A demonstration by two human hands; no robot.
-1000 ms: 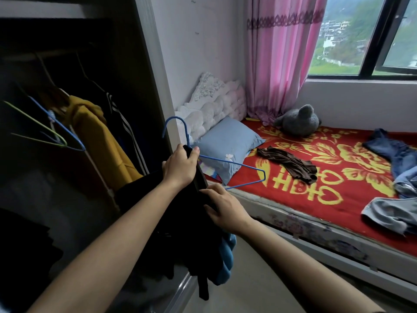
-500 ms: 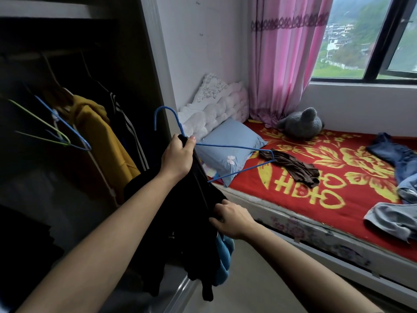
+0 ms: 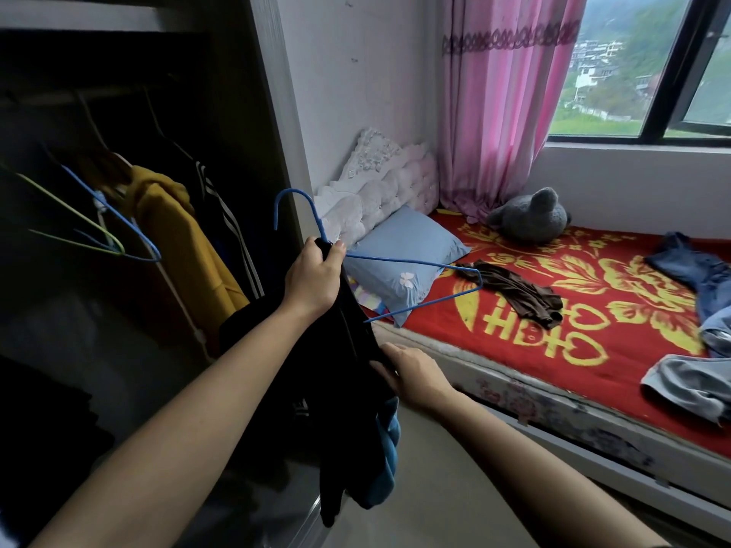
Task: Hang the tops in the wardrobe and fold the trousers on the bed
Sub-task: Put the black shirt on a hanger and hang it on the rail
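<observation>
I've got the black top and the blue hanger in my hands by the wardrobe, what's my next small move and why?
Probably use the right hand to draw a shoulder of the black top over the bare arm of the blue hanger. The left hand grips the hanger's neck and fabric together, but that arm juts out uncovered toward the bed, so the top isn't ready to hang.

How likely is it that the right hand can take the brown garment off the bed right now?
Probably not yet: the right hand grips the black garment, and the brown garment lies farther off on the bed, past the blue hanger.
</observation>
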